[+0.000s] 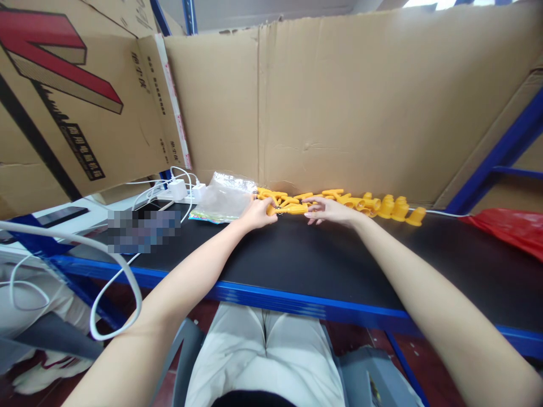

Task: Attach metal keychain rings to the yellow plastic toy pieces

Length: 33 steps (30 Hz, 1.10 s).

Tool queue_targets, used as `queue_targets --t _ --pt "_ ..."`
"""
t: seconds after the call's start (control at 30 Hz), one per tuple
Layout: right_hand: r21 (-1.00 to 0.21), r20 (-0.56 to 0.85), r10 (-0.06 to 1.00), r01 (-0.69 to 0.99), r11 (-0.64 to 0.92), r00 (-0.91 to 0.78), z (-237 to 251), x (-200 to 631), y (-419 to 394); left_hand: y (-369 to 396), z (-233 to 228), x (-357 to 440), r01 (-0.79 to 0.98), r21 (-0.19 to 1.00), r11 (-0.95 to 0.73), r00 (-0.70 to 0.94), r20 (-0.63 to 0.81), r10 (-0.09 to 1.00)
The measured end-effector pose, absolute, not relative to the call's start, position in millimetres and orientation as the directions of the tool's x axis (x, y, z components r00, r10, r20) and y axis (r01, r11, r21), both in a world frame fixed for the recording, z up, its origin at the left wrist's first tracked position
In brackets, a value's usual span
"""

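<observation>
On the black shelf top, my left hand (258, 214) is closed on a yellow plastic piece (296, 208) that points to the right. Something small and dark shows at its near end, too small to make out. My right hand (329, 212) is at the other end of this piece, fingers apart and slightly bent; whether they touch it is unclear. Behind both hands lies a row of yellow branched pieces (334, 193), partly covered by my fingers. Farther right stand several yellow flared cups (400, 209). A clear plastic bag (224, 195) lies against the left hand's far side.
A cardboard wall (339, 102) closes off the back. White chargers (178, 189) and cables crowd the left, beside a blurred-out item (144, 230). A red plastic bag (509, 229) lies at the right. The shelf's blue front edge (271, 299) crosses above my lap.
</observation>
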State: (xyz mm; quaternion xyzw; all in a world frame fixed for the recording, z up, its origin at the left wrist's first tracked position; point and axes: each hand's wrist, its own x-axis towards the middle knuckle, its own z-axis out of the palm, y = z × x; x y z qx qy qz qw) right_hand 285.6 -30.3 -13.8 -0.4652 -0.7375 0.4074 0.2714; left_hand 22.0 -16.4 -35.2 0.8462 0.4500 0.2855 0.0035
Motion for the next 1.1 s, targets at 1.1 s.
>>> queue_targets --t 1.1 --pt "-0.854 0.091 0.918 0.445 0.271 -0.385 -11.9 279.1 -33.3 -16.4 -33.9 22.2 0.758 0.265 -0.596 0.439 0.469 0.766"
